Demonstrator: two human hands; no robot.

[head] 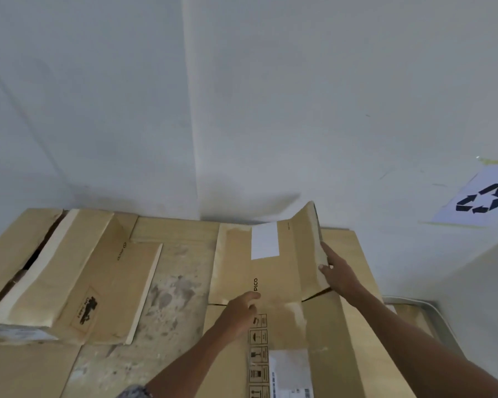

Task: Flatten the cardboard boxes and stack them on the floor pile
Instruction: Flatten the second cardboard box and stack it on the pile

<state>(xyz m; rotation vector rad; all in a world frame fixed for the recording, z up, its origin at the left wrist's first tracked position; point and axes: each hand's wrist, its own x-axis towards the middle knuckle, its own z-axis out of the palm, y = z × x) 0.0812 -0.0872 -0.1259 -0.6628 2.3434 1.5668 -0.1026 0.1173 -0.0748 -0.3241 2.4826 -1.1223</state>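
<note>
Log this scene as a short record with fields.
box: mostly flat, lying on the pile, "PICO" print facing up
flap: at the box's far right, tilted up
left hand: rests on the box beside the print
right hand: grips the flap's edge
pile: flat cardboard against the wall
label: white, near the box's far end
sign: recycling symbol, on the wall at right
</note>
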